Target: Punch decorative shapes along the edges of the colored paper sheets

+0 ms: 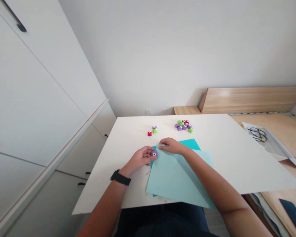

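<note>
My left hand pinches a small purple piece with one big eye at the upper left corner of a light blue sheet of paper. Whether the piece grips the paper, I cannot tell. My right hand has its fingers closed on the top edge of that sheet, close to the same corner, where the paper bends up slightly. Beneath lies a brighter turquoise sheet, mostly covered. Farther back on the table sit a red one-eyed piece, a green one and another purple one.
A cluster of several red, green and purple one-eyed pieces sits toward the back of the white table. To the right, a white tray holds black cables, and a dark phone-like slab lies lower down. White cabinets line the left.
</note>
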A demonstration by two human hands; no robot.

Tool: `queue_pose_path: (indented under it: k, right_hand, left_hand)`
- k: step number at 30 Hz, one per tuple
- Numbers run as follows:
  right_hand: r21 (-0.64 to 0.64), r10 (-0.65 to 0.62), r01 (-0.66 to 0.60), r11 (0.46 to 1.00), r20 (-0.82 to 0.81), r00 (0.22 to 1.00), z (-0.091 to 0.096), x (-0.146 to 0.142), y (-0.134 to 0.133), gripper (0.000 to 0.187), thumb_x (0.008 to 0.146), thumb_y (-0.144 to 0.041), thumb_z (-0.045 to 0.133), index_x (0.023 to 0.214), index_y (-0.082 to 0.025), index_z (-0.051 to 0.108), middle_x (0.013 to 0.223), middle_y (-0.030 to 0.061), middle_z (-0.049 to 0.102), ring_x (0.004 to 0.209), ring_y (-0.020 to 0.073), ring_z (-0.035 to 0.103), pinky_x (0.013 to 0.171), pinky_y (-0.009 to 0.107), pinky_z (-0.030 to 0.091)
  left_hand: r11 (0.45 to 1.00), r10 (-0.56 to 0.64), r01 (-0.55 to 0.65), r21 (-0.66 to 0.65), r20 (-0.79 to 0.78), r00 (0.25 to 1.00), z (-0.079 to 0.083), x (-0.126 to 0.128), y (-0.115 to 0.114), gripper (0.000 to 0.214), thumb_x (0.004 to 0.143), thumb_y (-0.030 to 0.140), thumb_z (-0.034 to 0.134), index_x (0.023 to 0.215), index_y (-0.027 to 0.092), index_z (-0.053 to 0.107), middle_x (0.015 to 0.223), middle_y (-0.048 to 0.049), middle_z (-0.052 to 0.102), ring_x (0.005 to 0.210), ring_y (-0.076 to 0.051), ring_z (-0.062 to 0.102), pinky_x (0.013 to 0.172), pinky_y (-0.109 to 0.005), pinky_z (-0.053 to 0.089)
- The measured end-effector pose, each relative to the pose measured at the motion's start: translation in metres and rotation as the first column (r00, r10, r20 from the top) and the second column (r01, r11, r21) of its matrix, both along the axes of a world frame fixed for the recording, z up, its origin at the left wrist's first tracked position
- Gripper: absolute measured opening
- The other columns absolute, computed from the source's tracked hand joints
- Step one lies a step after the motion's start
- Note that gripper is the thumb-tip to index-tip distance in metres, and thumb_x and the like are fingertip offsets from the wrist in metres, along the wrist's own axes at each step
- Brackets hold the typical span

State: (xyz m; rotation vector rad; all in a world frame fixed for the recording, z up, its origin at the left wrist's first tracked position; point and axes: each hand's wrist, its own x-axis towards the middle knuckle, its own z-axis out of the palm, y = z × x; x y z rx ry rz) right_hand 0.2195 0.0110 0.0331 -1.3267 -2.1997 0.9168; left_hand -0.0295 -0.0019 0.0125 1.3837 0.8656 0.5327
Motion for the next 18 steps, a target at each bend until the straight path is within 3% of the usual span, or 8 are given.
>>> queue_pose_path:
  k: [5, 13, 18]
  right_hand:
    - [-0.017, -0.024, 0.024, 1.0, 0.009, 1.0, 0.004, 0.001, -0.002, 0.021, 0.091, -0.036, 0.063, 0.093, -0.017, 0.072, 0.085, 0.0026, 0.069, 0.078, 0.0157, 0.057, 0.071, 0.025, 0.038]
    - [-0.039, 0.014, -0.016, 0.999, -0.059, 0.998, 0.02, 0.026, -0.003, 0.032, 0.092, -0.046, 0.059, 0.088, -0.016, 0.07, 0.079, 0.0, 0.065, 0.075, 0.0153, 0.055, 0.069, 0.025, 0.039]
    - [-0.02, 0.037, -0.038, 0.999, -0.056, 0.998, 0.028, 0.027, -0.003, 0.031, 0.092, -0.047, 0.059, 0.091, -0.017, 0.07, 0.081, 0.0007, 0.065, 0.077, 0.0166, 0.054, 0.07, 0.025, 0.039]
  left_hand:
    - [1.0, 0.026, -0.026, 0.012, -0.01, 1.0, 0.0, 0.0, -0.001, 0.054, 0.075, 0.047, 0.082, 0.116, 0.02, 0.061, 0.104, -0.0082, 0.065, 0.087, -0.02, 0.065, 0.063, -0.029, 0.058]
    - [0.993, 0.037, -0.037, -0.113, -0.005, 0.999, 0.019, -0.006, 0.0, 0.053, 0.078, 0.044, 0.08, 0.122, 0.022, 0.062, 0.122, -0.0098, 0.068, 0.108, -0.024, 0.064, 0.077, -0.03, 0.056]
    - [0.985, 0.009, -0.009, -0.175, -0.003, 1.0, 0.015, -0.006, 0.001, 0.055, 0.076, 0.042, 0.082, 0.123, 0.021, 0.062, 0.12, -0.0096, 0.069, 0.109, -0.024, 0.065, 0.08, -0.031, 0.056]
